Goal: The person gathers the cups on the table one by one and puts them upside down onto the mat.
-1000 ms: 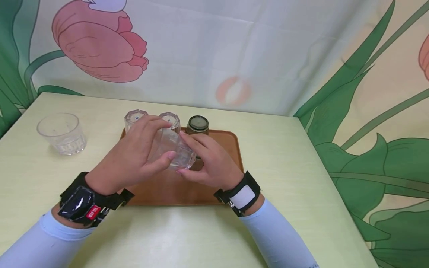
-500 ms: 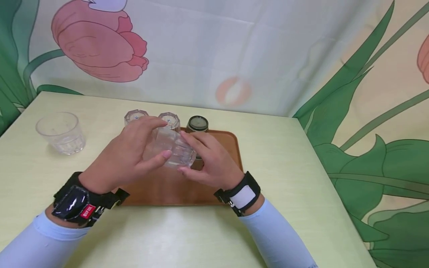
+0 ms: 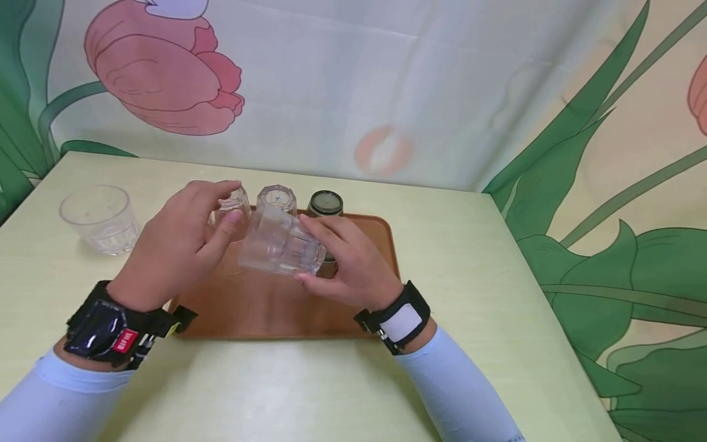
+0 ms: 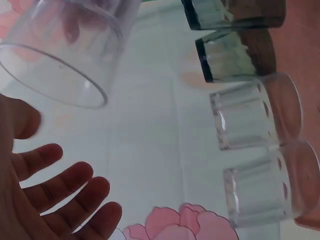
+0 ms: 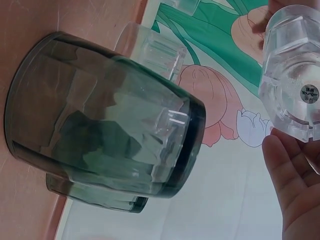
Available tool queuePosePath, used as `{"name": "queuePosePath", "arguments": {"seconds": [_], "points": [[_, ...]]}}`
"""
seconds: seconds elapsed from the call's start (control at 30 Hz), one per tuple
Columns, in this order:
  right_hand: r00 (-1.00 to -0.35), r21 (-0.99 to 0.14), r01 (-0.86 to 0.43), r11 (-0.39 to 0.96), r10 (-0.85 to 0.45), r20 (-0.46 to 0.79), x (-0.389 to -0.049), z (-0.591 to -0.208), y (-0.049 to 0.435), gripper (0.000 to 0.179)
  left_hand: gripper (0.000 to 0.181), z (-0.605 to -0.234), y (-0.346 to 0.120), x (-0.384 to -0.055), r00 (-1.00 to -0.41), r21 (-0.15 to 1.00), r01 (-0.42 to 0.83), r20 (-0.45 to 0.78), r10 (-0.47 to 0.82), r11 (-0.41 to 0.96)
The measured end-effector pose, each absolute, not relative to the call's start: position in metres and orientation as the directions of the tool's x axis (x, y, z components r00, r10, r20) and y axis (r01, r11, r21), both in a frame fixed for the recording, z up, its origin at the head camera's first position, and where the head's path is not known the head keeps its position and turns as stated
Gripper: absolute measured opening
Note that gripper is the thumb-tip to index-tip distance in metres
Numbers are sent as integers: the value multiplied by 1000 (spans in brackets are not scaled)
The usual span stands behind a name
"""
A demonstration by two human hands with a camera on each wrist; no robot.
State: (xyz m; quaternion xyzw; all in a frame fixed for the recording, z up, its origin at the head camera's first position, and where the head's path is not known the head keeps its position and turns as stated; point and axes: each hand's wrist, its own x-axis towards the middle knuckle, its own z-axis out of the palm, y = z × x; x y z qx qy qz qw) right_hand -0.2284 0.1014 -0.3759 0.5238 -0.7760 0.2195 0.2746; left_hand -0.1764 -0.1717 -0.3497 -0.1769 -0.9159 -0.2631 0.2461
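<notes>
My right hand (image 3: 350,264) grips a clear drinking glass (image 3: 273,242) near its base, holding it on its side above the brown tray (image 3: 265,322). The glass's mouth faces left, towards my left hand (image 3: 173,245). That hand is apart from the glass, thumb and fingers spread and holding nothing, as the left wrist view shows too. Behind the hands, two clear glasses (image 4: 257,112) and two smoky green glasses (image 5: 100,120) stand upside down on the tray. In the right wrist view a small round sticker (image 5: 309,93) shows on the held glass's base.
A wider clear glass (image 3: 102,221) stands upright on the pale table (image 3: 469,276), left of the tray. A hanging cloth printed with tulips (image 3: 326,92) closes off the table's back and right side.
My left hand has let go of the glass and drawn away to the left, uncovering the glass's mouth. The right hand keeps its grip almost in place.
</notes>
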Motion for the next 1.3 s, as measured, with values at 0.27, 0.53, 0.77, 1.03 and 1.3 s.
{"name": "queuePosePath", "arguments": {"seconds": [0.27, 0.53, 0.77, 1.03, 1.3], "points": [[-297, -50, -935, 352, -696, 654, -229, -377, 101, 81, 37, -367, -196, -189, -932, 311, 235, 342, 122, 921], [-306, -50, -931, 360, -701, 644, -229, -378, 102, 82, 42, -394, -215, -209, -980, 263, 185, 119, 158, 947], [-305, -46, -931, 362, -701, 644, -229, -378, 102, 81, 40, -413, -227, -224, -982, 320, 184, 91, 163, 929], [-308, -45, -930, 364, -708, 635, -230, -378, 101, 82, 39, -424, -234, -232, -984, 335, 174, 37, 172, 926], [-304, -41, -932, 361, -712, 633, -230, -379, 100, 82, 35, -427, -240, -234, -981, 362, 164, -38, 190, 918]]}}
